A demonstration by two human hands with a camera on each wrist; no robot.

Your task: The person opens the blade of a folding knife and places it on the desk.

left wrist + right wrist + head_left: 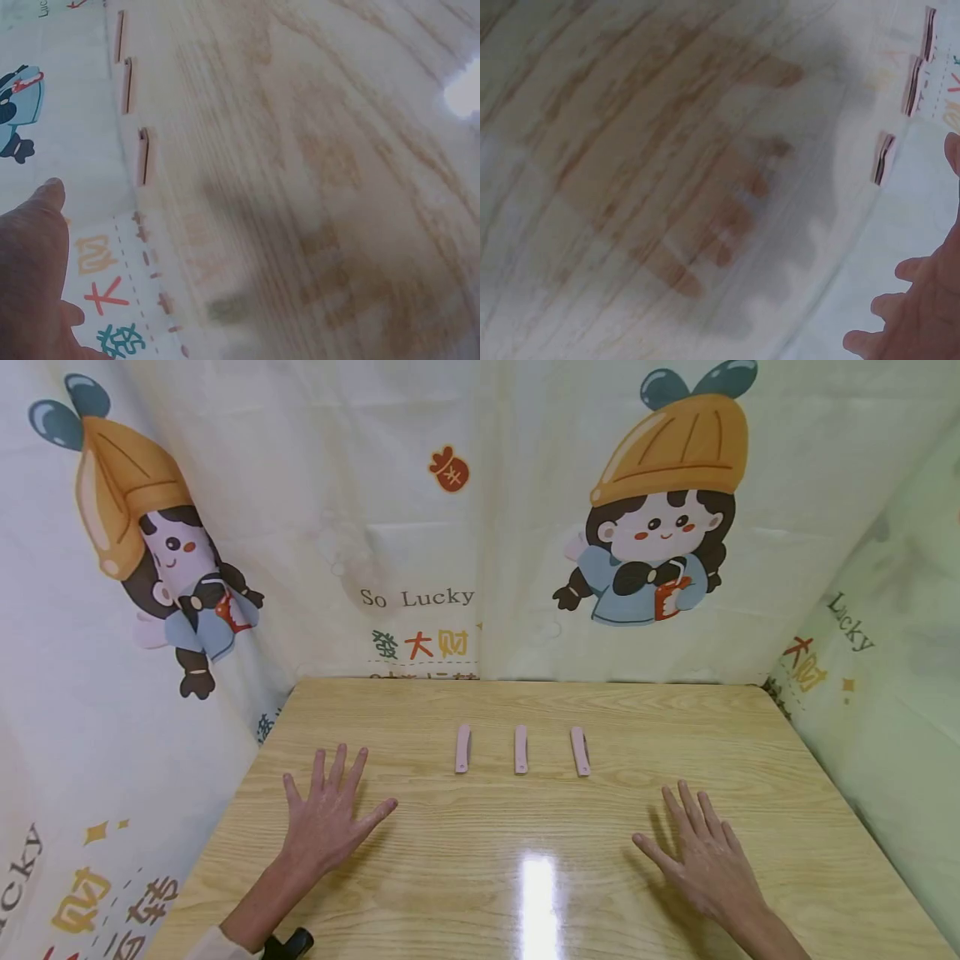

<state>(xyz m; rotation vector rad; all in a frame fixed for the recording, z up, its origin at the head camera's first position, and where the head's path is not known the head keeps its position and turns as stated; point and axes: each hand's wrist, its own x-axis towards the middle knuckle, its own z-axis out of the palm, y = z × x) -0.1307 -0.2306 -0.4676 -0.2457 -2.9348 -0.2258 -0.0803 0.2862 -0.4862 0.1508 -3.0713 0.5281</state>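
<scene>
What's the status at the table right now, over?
Left hand and right hand open, flat on the table. Three pink clips lie in a row between them, untouched. Nothing in the way.

Three pale pink strips (521, 749), light wood-grain table (675, 735), seemingly cream cartoon-print curtain (525, 485)

A light wooden table (615, 860) with a glossy, grained top carries everything here. Three small pale pink flat strips lie on it in a row toward twelve o'clock, well apart from each other, each lengthwise front to back: the left pink strip (462, 748), the middle pink strip (521, 749) and the right pink strip (580, 751). The left hand (327, 820) rests flat, fingers spread, at eight o'clock; the right hand (705, 858) rests flat at four o'clock. A bright glare patch sits at six o'clock.
</scene>
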